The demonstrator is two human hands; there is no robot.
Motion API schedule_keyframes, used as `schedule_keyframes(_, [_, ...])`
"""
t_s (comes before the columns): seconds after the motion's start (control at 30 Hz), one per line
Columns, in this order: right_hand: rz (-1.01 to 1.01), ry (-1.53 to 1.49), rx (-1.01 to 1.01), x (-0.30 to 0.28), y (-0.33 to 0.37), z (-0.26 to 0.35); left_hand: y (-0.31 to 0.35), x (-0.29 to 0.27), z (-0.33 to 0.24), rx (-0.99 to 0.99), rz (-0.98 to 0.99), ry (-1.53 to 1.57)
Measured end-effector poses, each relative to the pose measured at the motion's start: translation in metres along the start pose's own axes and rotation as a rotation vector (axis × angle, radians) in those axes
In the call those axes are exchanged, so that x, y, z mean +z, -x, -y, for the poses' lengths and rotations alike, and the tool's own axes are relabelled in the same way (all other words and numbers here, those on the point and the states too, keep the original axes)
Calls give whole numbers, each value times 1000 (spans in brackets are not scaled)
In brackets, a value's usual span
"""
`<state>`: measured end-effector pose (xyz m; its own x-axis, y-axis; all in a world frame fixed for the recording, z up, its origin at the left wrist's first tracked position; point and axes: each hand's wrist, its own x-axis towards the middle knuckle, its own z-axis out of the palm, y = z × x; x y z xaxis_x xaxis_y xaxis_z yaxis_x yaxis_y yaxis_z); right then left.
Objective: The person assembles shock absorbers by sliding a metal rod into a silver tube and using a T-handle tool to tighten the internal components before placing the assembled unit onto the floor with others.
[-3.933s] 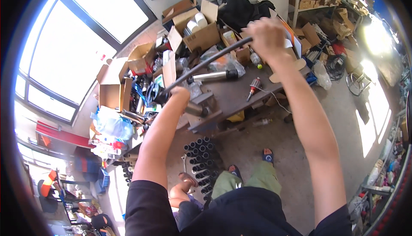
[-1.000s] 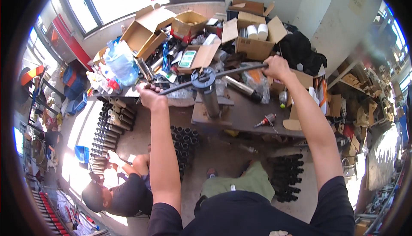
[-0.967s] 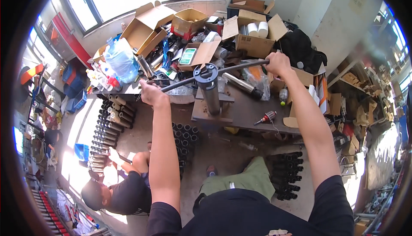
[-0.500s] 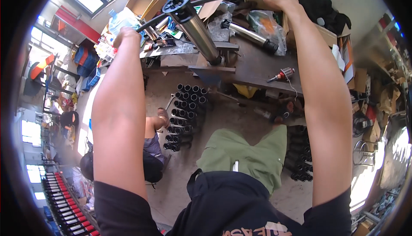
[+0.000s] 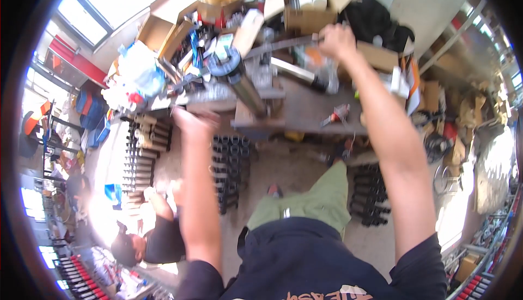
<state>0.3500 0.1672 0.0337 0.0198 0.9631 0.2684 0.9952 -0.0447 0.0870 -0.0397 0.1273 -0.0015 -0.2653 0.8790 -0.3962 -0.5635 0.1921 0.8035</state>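
A steel cylinder with a black, flanged head stands near the front edge of the workbench, its lower end at a metal block. Across the head runs a long bar. My right hand is closed around the bar's right end. Off the bar, my left hand hangs in front of the bench's edge, to the left of the cylinder; motion smears its fingers. Behind the cylinder, on the right, lies a second silver tube with a black end.
A red-and-silver hand tool lies on the bench. Open cardboard boxes and plastic bags crowd its back. Black tubes stand stacked below. At the lower left is another person; a black bag sits far right.
My left hand has let go of the bar and moved down and toward me. My right hand still grips the other end. The view has shifted, showing more of the person at left.
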Motion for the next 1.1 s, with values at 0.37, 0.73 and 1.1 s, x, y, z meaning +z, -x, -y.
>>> schedule_keyframes(0.37, [-97,48,59,34,2,-199,-48,47,83,-817,-26,1131])
schedule_keyframes(0.73, [710,-644,942,191,349,18,106,-5,51,-527,782,516])
schedule_keyframes(1.1, [642,-1267,1084,308,286,110,101,43,21,-144,895,325])
